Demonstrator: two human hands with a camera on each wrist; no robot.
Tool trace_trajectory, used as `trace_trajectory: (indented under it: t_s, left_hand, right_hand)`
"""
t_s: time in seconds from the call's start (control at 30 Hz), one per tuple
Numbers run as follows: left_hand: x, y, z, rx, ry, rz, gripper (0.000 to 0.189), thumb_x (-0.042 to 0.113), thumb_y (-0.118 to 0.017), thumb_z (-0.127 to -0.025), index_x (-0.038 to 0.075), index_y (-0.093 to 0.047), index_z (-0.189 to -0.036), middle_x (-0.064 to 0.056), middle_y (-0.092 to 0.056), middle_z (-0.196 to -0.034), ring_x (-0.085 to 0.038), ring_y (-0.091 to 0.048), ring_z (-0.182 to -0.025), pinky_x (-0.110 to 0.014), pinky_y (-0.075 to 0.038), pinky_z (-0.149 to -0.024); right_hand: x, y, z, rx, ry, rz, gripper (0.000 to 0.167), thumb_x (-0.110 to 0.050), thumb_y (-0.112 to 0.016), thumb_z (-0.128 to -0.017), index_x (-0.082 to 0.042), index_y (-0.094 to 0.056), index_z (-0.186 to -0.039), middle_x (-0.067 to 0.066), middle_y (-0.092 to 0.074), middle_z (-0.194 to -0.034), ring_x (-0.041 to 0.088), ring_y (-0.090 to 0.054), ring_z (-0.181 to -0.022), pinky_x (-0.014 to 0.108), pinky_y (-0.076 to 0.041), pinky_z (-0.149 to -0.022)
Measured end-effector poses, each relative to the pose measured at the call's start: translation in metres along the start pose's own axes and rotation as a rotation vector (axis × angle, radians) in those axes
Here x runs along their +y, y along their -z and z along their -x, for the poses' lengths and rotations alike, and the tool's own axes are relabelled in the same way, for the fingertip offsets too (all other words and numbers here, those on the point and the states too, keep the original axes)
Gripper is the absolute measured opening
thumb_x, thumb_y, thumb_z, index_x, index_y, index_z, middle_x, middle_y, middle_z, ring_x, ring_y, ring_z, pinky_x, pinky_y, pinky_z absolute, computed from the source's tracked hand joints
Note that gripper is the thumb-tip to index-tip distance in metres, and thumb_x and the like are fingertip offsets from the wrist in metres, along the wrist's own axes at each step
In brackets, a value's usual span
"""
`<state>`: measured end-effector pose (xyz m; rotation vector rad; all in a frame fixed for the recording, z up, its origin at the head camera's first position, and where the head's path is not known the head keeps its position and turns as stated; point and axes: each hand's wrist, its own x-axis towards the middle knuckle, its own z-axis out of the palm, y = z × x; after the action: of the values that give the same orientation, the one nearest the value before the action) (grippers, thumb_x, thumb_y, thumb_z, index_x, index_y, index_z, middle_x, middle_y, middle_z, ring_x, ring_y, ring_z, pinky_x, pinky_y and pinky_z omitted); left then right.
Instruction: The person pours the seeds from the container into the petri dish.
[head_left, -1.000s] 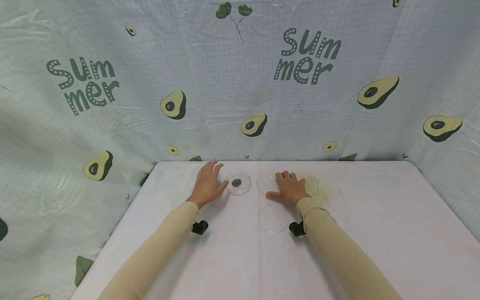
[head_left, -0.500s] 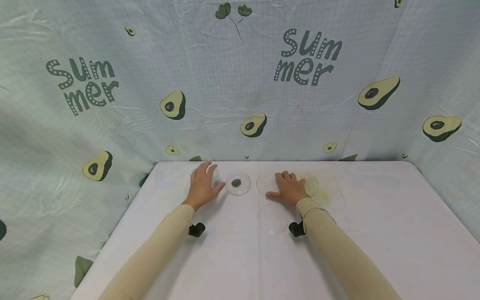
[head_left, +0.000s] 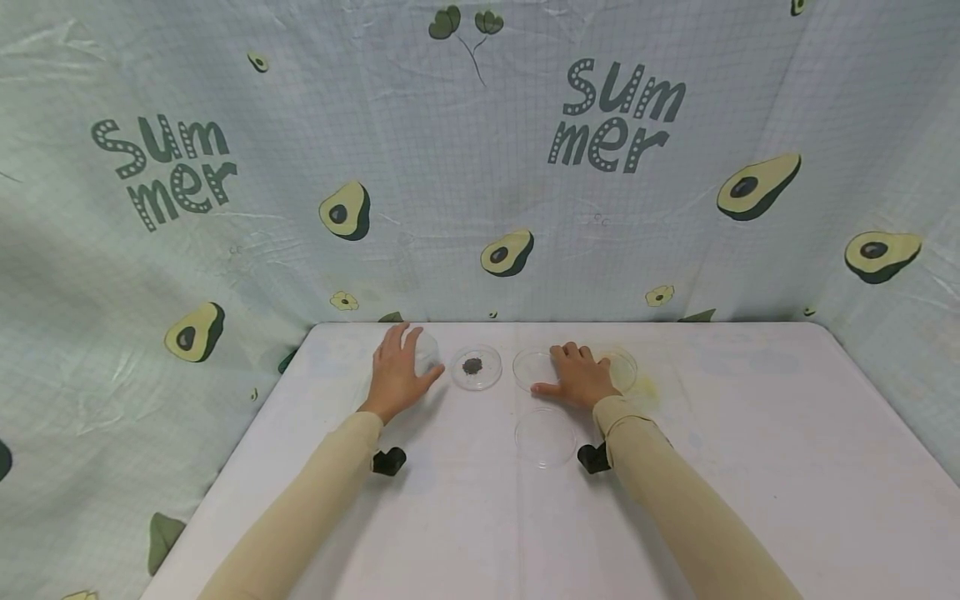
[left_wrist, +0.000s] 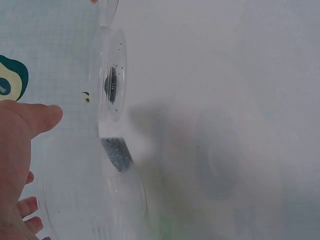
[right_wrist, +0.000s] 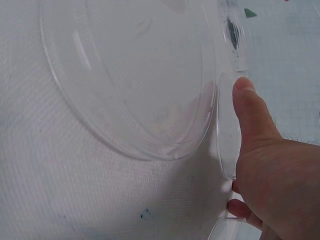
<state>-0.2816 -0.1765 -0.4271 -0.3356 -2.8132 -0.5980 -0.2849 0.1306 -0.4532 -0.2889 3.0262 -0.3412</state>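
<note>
In the head view my left hand (head_left: pixel 397 375) is at the table's back left, fingers spread around a clear container (head_left: pixel 426 352). The left wrist view shows its thumb (left_wrist: pixel 47 117) straight and apart from this container (left_wrist: pixel 125 195), its other fingers close beside the far side. A dark patch shows at the container's top edge. To its right lies a clear petri dish (head_left: pixel 487 379) with a small pile of dark granules (head_left: pixel 472 366). My right hand (head_left: pixel 581 379) rests between two clear dishes, its thumb stretched over the left dish (head_left: pixel 527 371); the right dish (head_left: pixel 624 367) is partly hidden.
A flat clear dish (head_left: pixel 546 437) lies nearer, in front of the right hand. A yellowish stain (head_left: pixel 647 387) marks the white table (head_left: pixel 750 467) at right. A printed cloth (head_left: pixel 420 167) hangs behind the table's back edge. Black wrist mounts (head_left: pixel 390 461) hang under both sleeves.
My left hand has moved left, away from the dish with the dark granules, and the clear container beside its fingers has come into view. The right hand has stayed in place.
</note>
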Motion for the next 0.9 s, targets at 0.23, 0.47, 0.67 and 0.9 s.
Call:
trace_trajectory:
  t_s: [0.23, 0.47, 0.67, 0.9]
  left_hand:
    - [-0.004, -0.002, 0.001, 0.022, 0.043, 0.029, 0.083, 0.04, -0.072, -0.084, 0.004, -0.032, -0.147, -0.02, -0.023, -0.154, -0.036, -0.019, -0.145, -0.059, -0.026, -0.113]
    - [-0.011, -0.003, 0.003, 0.039, 0.085, 0.049, 0.087, 0.045, -0.072, -0.083, 0.004, -0.03, -0.147, -0.02, -0.022, -0.155, -0.036, -0.017, -0.146, -0.058, -0.022, -0.113]
    - [-0.018, -0.003, 0.004, 0.049, 0.112, 0.061, 0.09, 0.043, -0.073, -0.083, 0.003, -0.027, -0.148, -0.021, -0.018, -0.156, -0.036, -0.018, -0.146, -0.062, -0.029, -0.11]
    - [-0.022, -0.006, 0.004, 0.013, 0.171, 0.126, 0.098, 0.041, -0.074, -0.082, 0.002, -0.016, -0.151, -0.022, -0.015, -0.156, -0.037, -0.021, -0.145, -0.056, -0.026, -0.116]
  right_hand:
    - [0.0, -0.001, -0.001, -0.003, -0.008, 0.009, 0.088, -0.064, -0.063, -0.082, -0.008, -0.039, -0.145, 0.019, -0.044, -0.144, 0.039, -0.041, -0.131, 0.071, -0.034, -0.1]
    - [0.0, -0.003, -0.001, 0.003, -0.007, 0.016, 0.086, -0.064, -0.063, -0.082, -0.008, -0.04, -0.144, 0.019, -0.045, -0.142, 0.04, -0.042, -0.129, 0.071, -0.035, -0.099]
    - [-0.001, -0.001, 0.001, 0.014, -0.004, 0.015, 0.085, -0.063, -0.063, -0.082, -0.007, -0.041, -0.142, 0.02, -0.046, -0.14, 0.04, -0.043, -0.128, 0.07, -0.036, -0.098]
    - [-0.003, 0.0, 0.003, 0.003, -0.006, 0.013, 0.085, -0.062, -0.063, -0.083, -0.007, -0.041, -0.143, 0.02, -0.045, -0.141, 0.04, -0.042, -0.129, 0.07, -0.035, -0.099]
